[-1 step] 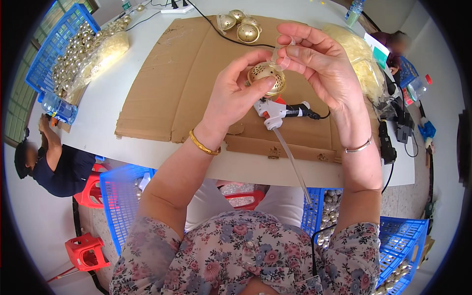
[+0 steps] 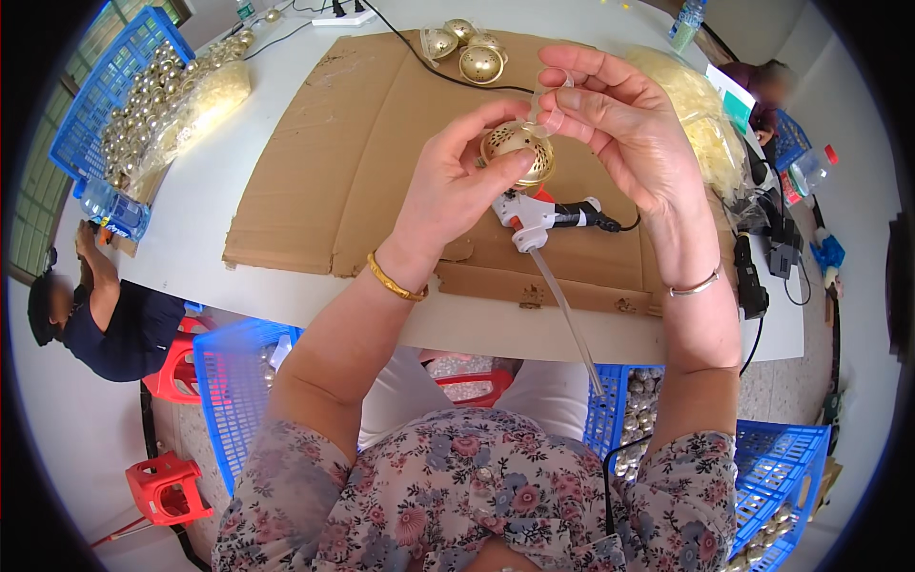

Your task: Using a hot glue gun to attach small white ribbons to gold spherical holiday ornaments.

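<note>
A gold ball (image 2: 515, 164) pierced with small holes is held between the thumb and fingers of my left hand (image 2: 440, 186), above the cardboard. Close by at its top, my right hand (image 2: 634, 124) pinches a clear, curved plastic strip (image 2: 554, 121). The strip's lower end meets the top of the ball; whether it is fixed there I cannot tell. Just below the ball lies a white and black glue gun (image 2: 532, 221), with a long translucent glue stick (image 2: 568, 307) pointing toward me.
Several gold balls (image 2: 480, 64) sit at the cardboard's (image 2: 319, 181) far edge, beside a black cable. A blue crate (image 2: 71, 124) spills more balls at the left. Bagged pale pieces (image 2: 701, 124) lie right. Blue crates (image 2: 233, 377) flank my legs. Another person (image 2: 119, 329) is at the left.
</note>
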Demonstrator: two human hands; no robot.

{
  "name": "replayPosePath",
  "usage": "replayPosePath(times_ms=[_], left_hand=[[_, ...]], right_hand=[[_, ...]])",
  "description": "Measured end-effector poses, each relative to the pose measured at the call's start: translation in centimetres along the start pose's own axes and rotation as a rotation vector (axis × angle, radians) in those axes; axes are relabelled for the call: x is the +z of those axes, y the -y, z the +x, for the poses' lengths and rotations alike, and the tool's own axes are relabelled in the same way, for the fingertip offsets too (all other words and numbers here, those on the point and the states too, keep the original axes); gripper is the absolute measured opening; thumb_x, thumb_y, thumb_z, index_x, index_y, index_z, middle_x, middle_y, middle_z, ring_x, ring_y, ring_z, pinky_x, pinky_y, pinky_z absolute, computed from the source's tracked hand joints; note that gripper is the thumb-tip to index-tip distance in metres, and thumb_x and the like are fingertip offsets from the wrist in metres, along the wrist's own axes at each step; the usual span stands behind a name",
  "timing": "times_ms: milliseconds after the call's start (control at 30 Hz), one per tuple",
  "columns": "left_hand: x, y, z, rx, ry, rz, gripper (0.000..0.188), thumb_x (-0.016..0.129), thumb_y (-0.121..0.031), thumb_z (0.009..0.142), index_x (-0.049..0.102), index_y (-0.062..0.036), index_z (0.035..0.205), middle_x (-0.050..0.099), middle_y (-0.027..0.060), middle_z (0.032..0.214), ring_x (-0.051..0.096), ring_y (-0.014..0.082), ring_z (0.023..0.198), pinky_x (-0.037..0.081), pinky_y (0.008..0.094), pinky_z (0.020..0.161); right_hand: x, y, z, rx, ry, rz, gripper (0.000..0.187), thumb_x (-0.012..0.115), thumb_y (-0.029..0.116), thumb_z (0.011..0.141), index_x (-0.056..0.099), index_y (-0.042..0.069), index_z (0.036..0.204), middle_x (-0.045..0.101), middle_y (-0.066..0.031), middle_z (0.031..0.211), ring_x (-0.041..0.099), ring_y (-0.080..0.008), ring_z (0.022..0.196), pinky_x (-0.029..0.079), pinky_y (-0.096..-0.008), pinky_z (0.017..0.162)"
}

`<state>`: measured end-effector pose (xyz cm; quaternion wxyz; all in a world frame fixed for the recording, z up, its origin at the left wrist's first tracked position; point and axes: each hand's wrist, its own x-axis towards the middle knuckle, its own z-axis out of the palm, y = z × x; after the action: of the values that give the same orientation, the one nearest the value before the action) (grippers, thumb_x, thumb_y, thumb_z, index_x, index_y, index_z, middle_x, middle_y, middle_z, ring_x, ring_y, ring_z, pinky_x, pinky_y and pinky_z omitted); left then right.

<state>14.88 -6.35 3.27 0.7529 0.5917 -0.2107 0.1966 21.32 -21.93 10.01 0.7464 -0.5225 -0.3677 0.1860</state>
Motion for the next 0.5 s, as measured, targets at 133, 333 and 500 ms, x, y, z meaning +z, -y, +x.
replayPosePath(times_ms=[133, 333, 500], left_hand=[[0.0, -0.2, -0.1, -0.077, 0.009, 0.02, 0.034, 0.062, -0.004, 0.08, 0.051, 0.0025, 0.111, 0.057, 0.0072, 0.096, 0.056, 0.0123, 0.087, 0.049, 0.0262, 0.076], [-0.4, 0.1, -0.2, -0.072, -0.028, 0.149, 0.028, 0.062, -0.006, 0.079, 0.056, 0.0017, 0.106, 0.058, 0.0072, 0.093, 0.056, 0.0105, 0.083, 0.049, 0.0237, 0.071], [0.0, -0.5, -0.4, -0.144, 0.006, 0.076, 0.029, 0.063, -0.006, 0.078, 0.056, 0.0023, 0.105, 0.059, 0.0065, 0.089, 0.056, 0.0109, 0.083, 0.049, 0.0238, 0.072]], right_hand=[[-0.4, -0.1, 0.2, 0.002, -0.018, 0.005, 0.031, 0.053, -0.001, 0.083, 0.052, -0.003, 0.114, 0.056, -0.0095, 0.101, 0.06, -0.0147, 0.087, 0.051, -0.026, 0.08], [-1.0, 0.3, 0.4, -0.025, -0.045, -0.034, 0.03, 0.053, -0.002, 0.083, 0.054, -0.002, 0.113, 0.058, -0.0085, 0.099, 0.06, -0.014, 0.086, 0.051, -0.0243, 0.079], [-2.1, 0.6, 0.6, -0.237, -0.231, -0.566, 0.027, 0.054, -0.003, 0.083, 0.057, -0.001, 0.109, 0.06, -0.0066, 0.1, 0.06, -0.0123, 0.085, 0.051, -0.0235, 0.077]])
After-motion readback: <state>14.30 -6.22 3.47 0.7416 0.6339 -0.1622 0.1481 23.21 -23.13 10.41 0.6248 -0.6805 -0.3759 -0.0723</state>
